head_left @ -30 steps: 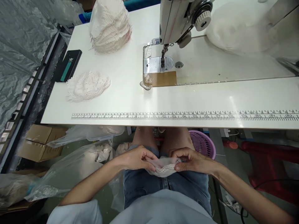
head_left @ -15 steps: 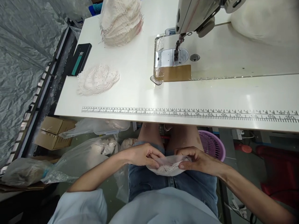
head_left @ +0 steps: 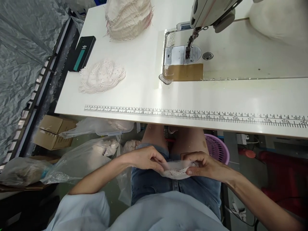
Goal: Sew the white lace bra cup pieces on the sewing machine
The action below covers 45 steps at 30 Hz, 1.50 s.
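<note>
A small piece of white lace-edged fabric is stretched between my two hands, just above my lap. My left hand pinches its left end between thumb and fingers. At the right end, my right hand grips it with the thumb on the near side. Part of the fabric is sheer, and the fingertips behind it are partly hidden. On the table lies another white lace piece, and farther back is a stack of cream fabric pieces.
A sewing machine stands on the white table, which has a printed ruler along its front edge. A black phone-like case lies at the left. Below are a cardboard box, plastic bags and a purple basket.
My left hand has slid slightly inward along the fabric, and less of its left end shows. My right hand stays nearly in place. The whole view has shifted a little.
</note>
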Tool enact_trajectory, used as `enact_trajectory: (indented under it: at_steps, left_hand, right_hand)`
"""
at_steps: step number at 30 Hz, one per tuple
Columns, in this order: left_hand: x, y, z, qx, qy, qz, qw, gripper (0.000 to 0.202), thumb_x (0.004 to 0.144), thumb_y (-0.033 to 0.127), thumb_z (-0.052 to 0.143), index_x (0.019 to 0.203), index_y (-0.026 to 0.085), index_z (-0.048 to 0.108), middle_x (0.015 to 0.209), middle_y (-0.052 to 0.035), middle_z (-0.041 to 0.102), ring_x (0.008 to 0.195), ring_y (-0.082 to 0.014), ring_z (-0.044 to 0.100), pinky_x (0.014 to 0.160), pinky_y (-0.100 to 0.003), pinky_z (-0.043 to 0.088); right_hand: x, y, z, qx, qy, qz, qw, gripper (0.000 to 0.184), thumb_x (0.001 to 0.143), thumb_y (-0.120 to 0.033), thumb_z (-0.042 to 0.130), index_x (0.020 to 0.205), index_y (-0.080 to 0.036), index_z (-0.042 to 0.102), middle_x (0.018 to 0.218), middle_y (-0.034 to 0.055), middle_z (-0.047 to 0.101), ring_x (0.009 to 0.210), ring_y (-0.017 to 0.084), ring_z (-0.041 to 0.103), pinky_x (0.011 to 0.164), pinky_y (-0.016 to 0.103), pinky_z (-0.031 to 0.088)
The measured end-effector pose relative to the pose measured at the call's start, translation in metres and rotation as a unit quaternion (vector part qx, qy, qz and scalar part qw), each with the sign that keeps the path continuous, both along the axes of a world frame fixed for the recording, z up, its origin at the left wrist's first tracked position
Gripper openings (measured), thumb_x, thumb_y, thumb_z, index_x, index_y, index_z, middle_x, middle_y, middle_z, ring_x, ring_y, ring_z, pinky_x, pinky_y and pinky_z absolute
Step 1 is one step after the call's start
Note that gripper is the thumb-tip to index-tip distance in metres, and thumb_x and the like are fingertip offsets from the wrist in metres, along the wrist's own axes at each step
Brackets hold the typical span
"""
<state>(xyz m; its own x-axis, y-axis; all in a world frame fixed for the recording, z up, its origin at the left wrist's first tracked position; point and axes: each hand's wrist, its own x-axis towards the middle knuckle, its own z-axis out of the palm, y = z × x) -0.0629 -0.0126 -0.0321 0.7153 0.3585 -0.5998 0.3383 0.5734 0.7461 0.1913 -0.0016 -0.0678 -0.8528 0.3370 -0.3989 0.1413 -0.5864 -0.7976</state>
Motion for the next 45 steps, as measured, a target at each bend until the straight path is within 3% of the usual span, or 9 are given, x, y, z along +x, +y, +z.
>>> enact_trajectory:
  at_steps: [2, 7, 16, 27, 38, 45]
  left_hand:
    - [0.005, 0.002, 0.0, 0.021, -0.006, -0.002, 1.0, 0.03, 0.072, 0.025, 0.071, 0.101, 0.018, 0.071, 0.094, -0.0026, 0.072, 0.085, -0.0153, 0.065, 0.077, -0.019, 0.048]
    - [0.019, 0.002, -0.006, 0.052, 0.033, 0.004, 0.998, 0.025, 0.073, 0.025, 0.07, 0.095, 0.015, 0.073, 0.079, -0.0023, 0.073, 0.07, -0.013, 0.063, 0.061, -0.016, 0.044]
    - [0.009, 0.004, -0.003, -0.021, 0.045, 0.006, 0.999, 0.031, 0.066, 0.034, 0.075, 0.092, 0.016, 0.074, 0.084, -0.0042, 0.073, 0.076, -0.0146, 0.065, 0.07, -0.02, 0.049]
    - [-0.003, 0.01, -0.009, -0.018, 0.029, -0.003, 0.999, 0.035, 0.065, 0.039, 0.075, 0.09, 0.015, 0.073, 0.088, -0.0051, 0.073, 0.082, -0.0165, 0.067, 0.078, -0.025, 0.052]
    - [0.011, 0.014, -0.002, -0.008, 0.055, 0.006, 0.998, 0.036, 0.06, 0.037, 0.079, 0.088, 0.015, 0.074, 0.085, -0.0035, 0.073, 0.081, -0.0171, 0.066, 0.071, -0.022, 0.051]
    - [0.007, 0.012, 0.006, 0.019, 0.047, 0.002, 0.999, 0.036, 0.06, 0.037, 0.079, 0.088, 0.015, 0.074, 0.086, -0.0043, 0.074, 0.08, -0.0173, 0.067, 0.071, -0.021, 0.051]
  right_hand:
    - [-0.002, 0.0, -0.001, 0.009, 0.004, 0.0, 1.0, 0.018, 0.079, -0.033, 0.067, 0.076, -0.015, 0.066, 0.074, -0.0003, 0.053, 0.068, 0.011, 0.049, 0.062, 0.022, 0.038]
    - [0.0, 0.0, -0.002, 0.026, -0.009, -0.012, 1.0, 0.024, 0.078, -0.038, 0.067, 0.078, -0.014, 0.066, 0.074, -0.0004, 0.053, 0.069, 0.011, 0.048, 0.062, 0.022, 0.037]
    - [0.006, 0.003, 0.013, 0.025, -0.011, -0.009, 1.0, 0.027, 0.075, -0.039, 0.069, 0.084, -0.014, 0.065, 0.079, 0.0014, 0.059, 0.074, 0.014, 0.054, 0.069, 0.024, 0.042]
    - [0.012, 0.0, 0.011, 0.075, -0.022, 0.012, 0.997, 0.026, 0.078, -0.041, 0.066, 0.082, -0.016, 0.061, 0.077, -0.0008, 0.052, 0.071, 0.012, 0.048, 0.066, 0.024, 0.038]
    - [0.006, 0.002, 0.013, 0.084, -0.037, 0.006, 0.996, 0.027, 0.078, -0.043, 0.065, 0.084, -0.016, 0.06, 0.078, 0.0001, 0.052, 0.072, 0.013, 0.048, 0.066, 0.024, 0.038]
    - [0.009, 0.004, 0.017, 0.091, -0.033, 0.009, 0.995, 0.029, 0.079, -0.044, 0.064, 0.086, -0.016, 0.062, 0.082, 0.002, 0.055, 0.076, 0.015, 0.051, 0.067, 0.025, 0.04]
